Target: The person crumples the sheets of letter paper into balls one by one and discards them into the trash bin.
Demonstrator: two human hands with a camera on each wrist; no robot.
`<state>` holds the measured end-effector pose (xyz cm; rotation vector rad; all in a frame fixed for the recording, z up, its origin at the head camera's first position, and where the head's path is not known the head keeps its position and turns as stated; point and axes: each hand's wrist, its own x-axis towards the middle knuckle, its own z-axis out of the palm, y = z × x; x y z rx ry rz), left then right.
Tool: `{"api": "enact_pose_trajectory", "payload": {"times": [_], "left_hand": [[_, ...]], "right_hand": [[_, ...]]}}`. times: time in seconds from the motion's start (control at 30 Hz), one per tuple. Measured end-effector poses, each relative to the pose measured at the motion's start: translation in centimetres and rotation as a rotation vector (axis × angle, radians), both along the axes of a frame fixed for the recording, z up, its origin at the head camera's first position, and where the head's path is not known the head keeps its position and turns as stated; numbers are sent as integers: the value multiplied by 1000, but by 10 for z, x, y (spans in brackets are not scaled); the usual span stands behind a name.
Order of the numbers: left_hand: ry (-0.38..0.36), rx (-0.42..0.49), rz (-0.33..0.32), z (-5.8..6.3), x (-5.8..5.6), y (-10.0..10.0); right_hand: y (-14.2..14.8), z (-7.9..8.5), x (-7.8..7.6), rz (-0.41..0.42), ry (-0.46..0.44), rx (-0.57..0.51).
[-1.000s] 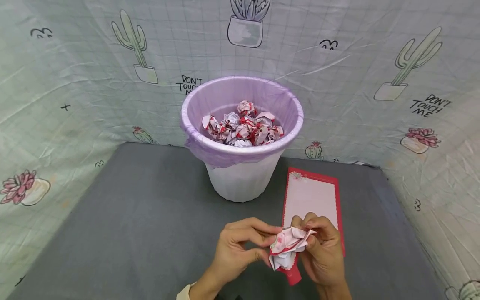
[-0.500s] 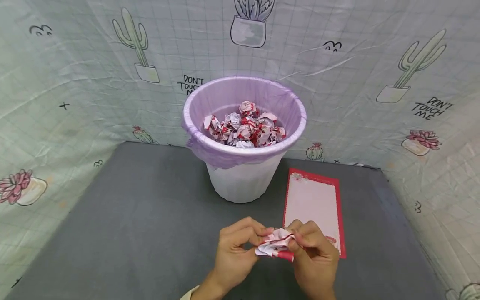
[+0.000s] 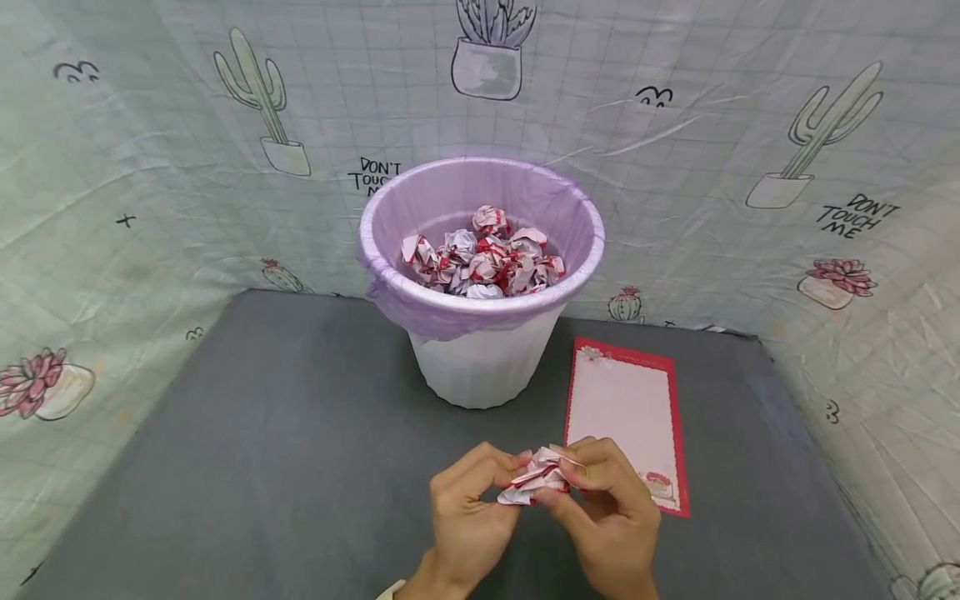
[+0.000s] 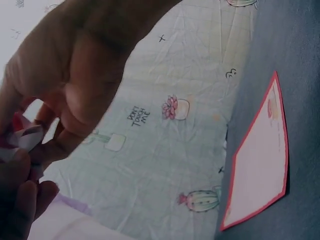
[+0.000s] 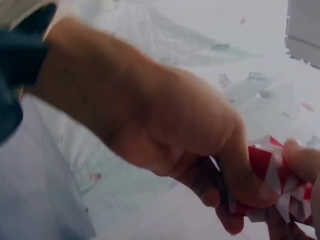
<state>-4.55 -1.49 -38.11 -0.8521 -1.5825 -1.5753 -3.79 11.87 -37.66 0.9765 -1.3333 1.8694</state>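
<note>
I've got the bin (image 3: 483, 367) on the counter (image 3: 300, 433), paper balls (image 3: 486, 268) inside, cloth (image 3: 675, 192) behind, a sheet (image 3: 618, 400) to its right, and here, before the bin, the wad (image 3: 534, 478) between left hand (image 3: 472, 510) and right hand (image 3: 613, 512)!

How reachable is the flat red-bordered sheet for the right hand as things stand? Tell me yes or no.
Probably yes: the sheet lies flat near the right hand, with nothing visible on top. That hand pinches the crumpled paper, though, so it would likely have to let go first.
</note>
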Motion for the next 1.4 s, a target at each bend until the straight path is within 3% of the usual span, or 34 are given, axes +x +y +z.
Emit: {"api": "enact_pose_trajectory", "payload": {"times": [0.13,0.23,0.33,0.4,0.53,0.63,0.87,1.0,1.13,1.27,1.4], "left_hand": [[57,-105,-20,0,0,0],[108,-180,-117,2,0,-3],[99,-180,-255,3,-1,-6],[30,-145,-335,1,-1,-7],[-190,-31,-499,-5,1,-7],[-266,-19,-549,-6,5,-5],[-81,-139,-406,3,4,-5],[-42,-195,-425,13,5,-9],[-21,-254,-412,23,7,-13],[13,-266,-356,26,6,-17],[16,-229,-338,27,4,-20]], "right_hand": [[6,-4,-3,41,-53,-82],[16,-9,-7,135,-77,-138],[24,-13,-9,219,-104,-155],[26,-15,-10,247,-128,-142],[23,-17,-6,224,-174,-76],[19,-16,-4,175,-187,-43],[16,-9,8,-84,-237,3],[12,-6,14,-130,-302,13],[7,-5,15,-234,-210,42],[5,0,13,-244,-51,166],[6,9,12,-96,31,258]]}}
